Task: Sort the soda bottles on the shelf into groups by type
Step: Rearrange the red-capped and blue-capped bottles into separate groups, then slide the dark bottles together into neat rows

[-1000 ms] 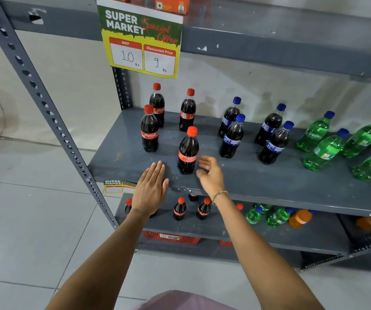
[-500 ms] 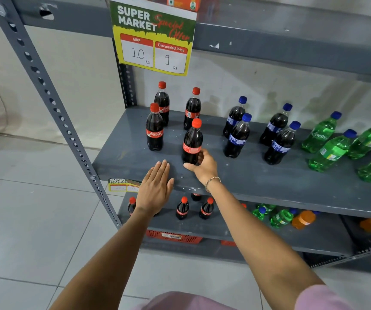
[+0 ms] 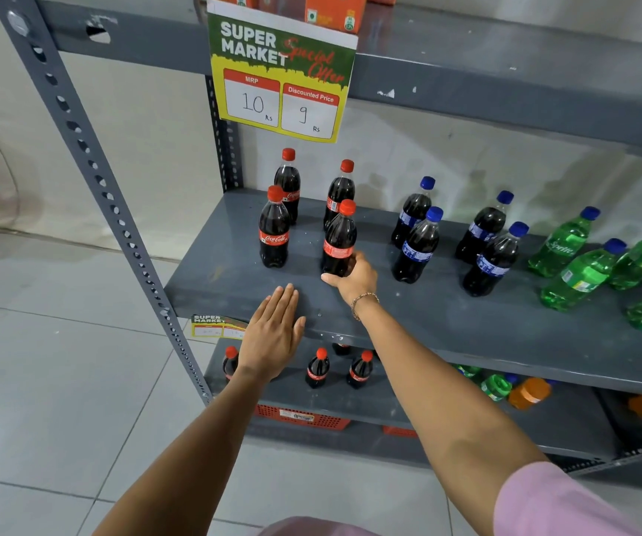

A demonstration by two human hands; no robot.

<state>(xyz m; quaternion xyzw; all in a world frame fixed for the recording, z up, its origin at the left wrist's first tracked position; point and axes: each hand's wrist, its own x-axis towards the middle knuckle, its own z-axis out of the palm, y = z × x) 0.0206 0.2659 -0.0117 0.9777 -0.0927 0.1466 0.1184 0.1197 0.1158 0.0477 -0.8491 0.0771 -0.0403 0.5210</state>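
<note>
On the grey middle shelf (image 3: pixel 466 323) several red-capped cola bottles stand at the left. My right hand (image 3: pixel 352 276) is closed around the base of the front right cola bottle (image 3: pixel 339 237). Another red-capped cola bottle (image 3: pixel 273 230) stands to its left, and two more stand behind. My left hand (image 3: pixel 274 330) lies flat and open on the shelf's front edge, holding nothing. Several dark blue-capped bottles (image 3: pixel 418 245) stand mid-shelf. Green Sprite bottles (image 3: pixel 576 272) stand at the right.
A perforated grey upright (image 3: pixel 91 156) runs along the shelf's left side. A price sign (image 3: pixel 280 71) hangs from the upper shelf. The lower shelf holds small cola bottles (image 3: pixel 317 367), green bottles and an orange bottle (image 3: pixel 530 392). A red basket (image 3: pixel 300 417) sits below.
My right hand moved forward from the shelf front and closed around the front right cola bottle, which has slid back toward the other red-capped ones. My left hand stayed flat.
</note>
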